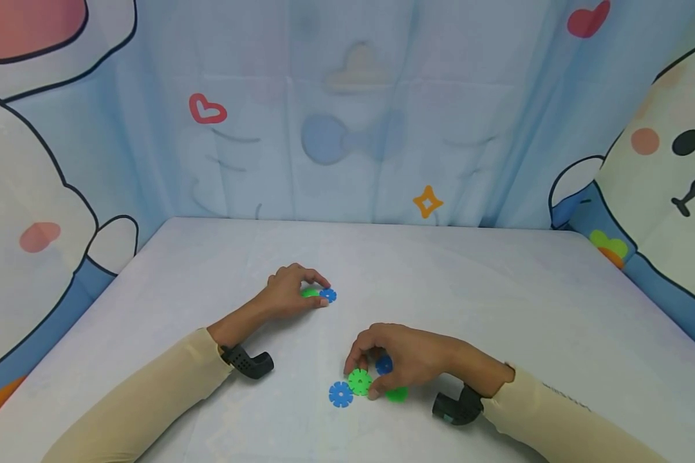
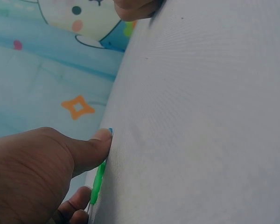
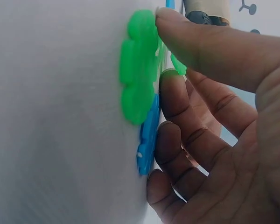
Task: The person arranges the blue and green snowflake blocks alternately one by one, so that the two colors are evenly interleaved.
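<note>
Pinching a blue disc (image 1: pixel 327 295) by its rim, the left hand (image 1: pixel 289 294) rests well out on the white table (image 1: pixel 469 270), index finger on the far edge and thumb on the near one. A green disc (image 1: pixel 309 292) lies just beside it, partly covered by that hand; whether the two are joined or only side by side, I can't tell. Nearer the person, the right hand (image 1: pixel 411 352) has index finger and thumb closed on opposite edges of a second green disc (image 1: pixel 360 382), though I can't judge how firmly. A second blue disc (image 1: pixel 340 394) lies just to its left. A third blue disc (image 1: pixel 384 364) and a third green disc (image 1: pixel 396 394) sit close under that hand, both partly hidden.

Crowding looks like the main hazard to me. If the right hand lifts or turns carelessly, its thumb could drag the third green disc along, or its curled fingers could sweep the third blue disc aside. The discs are thin and held only at the rim, so a weak or lopsided pinch might let one slip and skid over the table. Over on the left, rolling the palm could knock the green disc out of place.
</note>
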